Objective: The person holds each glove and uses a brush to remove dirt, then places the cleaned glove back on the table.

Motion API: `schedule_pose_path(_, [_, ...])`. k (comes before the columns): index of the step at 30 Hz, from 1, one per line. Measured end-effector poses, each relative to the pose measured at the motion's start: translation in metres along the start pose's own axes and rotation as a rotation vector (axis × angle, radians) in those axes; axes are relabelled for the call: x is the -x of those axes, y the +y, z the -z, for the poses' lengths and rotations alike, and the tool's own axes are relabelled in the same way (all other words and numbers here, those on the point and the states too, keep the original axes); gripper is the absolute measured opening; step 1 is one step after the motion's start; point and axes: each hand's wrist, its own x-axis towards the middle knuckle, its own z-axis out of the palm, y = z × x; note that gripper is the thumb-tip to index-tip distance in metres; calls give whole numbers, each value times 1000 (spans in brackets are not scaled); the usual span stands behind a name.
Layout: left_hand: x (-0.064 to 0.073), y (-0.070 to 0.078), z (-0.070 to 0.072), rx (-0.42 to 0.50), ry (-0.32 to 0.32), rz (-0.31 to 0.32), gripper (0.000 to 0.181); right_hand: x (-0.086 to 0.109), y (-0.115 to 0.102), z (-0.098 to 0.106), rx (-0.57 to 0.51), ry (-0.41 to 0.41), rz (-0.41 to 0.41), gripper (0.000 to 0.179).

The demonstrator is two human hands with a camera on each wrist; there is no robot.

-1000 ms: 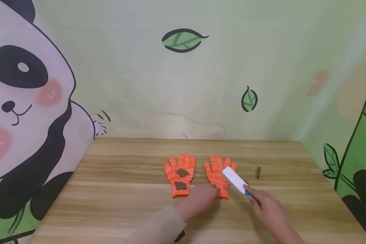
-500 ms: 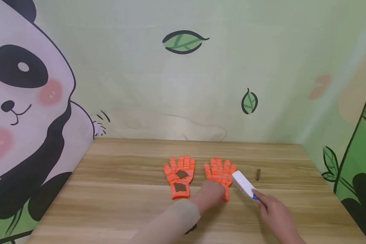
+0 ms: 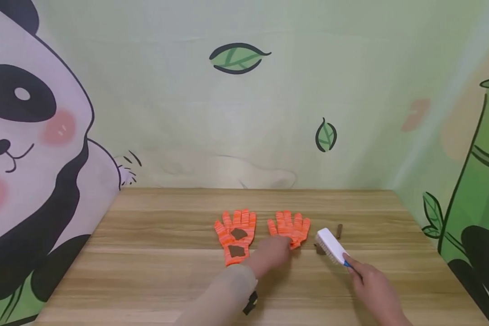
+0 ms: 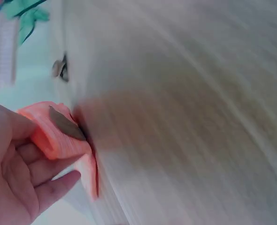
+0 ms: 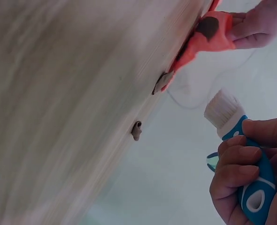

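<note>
Two orange knit gloves lie side by side on the wooden table. The left glove lies flat with two brown patches on it. My left hand pinches the cuff of the right glove between thumb and fingers, and the cuff is lifted and bent up toward its fingers. A brown patch shows on the raised part in the left wrist view. My right hand grips the blue handle of a scrub brush, its white bristles angled down, held to the right of that glove.
A flat brown piece lies on the table just left of the brush head. Farther back is a small rolled brown piece. A printed cloth backdrop rises behind the table's far edge.
My left hand has taken the right glove's cuff and raised it, folding it back. The brush has moved right, away from the glove, and the flat brown piece now shows beside it.
</note>
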Motion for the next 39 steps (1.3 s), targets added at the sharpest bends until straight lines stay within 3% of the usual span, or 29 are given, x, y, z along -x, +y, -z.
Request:
schedule_pose_path(1, [10, -4, 9, 61, 3, -19, 25, 0, 1, 1, 0, 4, 0, 37])
schedule_pose_path(3, [16, -10, 19, 248, 12, -26, 25, 0, 2, 2, 0, 7, 3, 36])
schedule_pose_path(7, [13, -21, 33, 589, 16, -25, 31, 1, 4, 4, 5, -5, -12, 36])
schedule_pose_path(12, [7, -28, 52, 758, 27, 39, 39, 1, 5, 2, 2, 7, -5, 36])
schedule_pose_path(16, [8, -29, 67, 939, -3, 117, 45, 2, 6, 2, -7, -19, -22, 37])
schedule_pose_path(22, [10, -28, 83, 1185, -13, 121, 43, 2, 8, 2, -27, -86, -69, 40])
schedule_pose_path(29, [1, -17, 84, 1301, -22, 153, 45, 4, 13, 5, -21, -67, -75, 41])
schedule_pose_path(33, [-9, -11, 81, 1413, 20, 167, 46, 6, 17, 7, -12, -22, -63, 41])
schedule_pose_path(36, [-14, -4, 74, 1583, 103, 190, 46, 6, 20, 8, -5, -16, -70, 41])
schedule_pose_path(39, [-15, 6, 59, 1749, 216, 254, 46, 7, 21, 9, 2, -2, -68, 41])
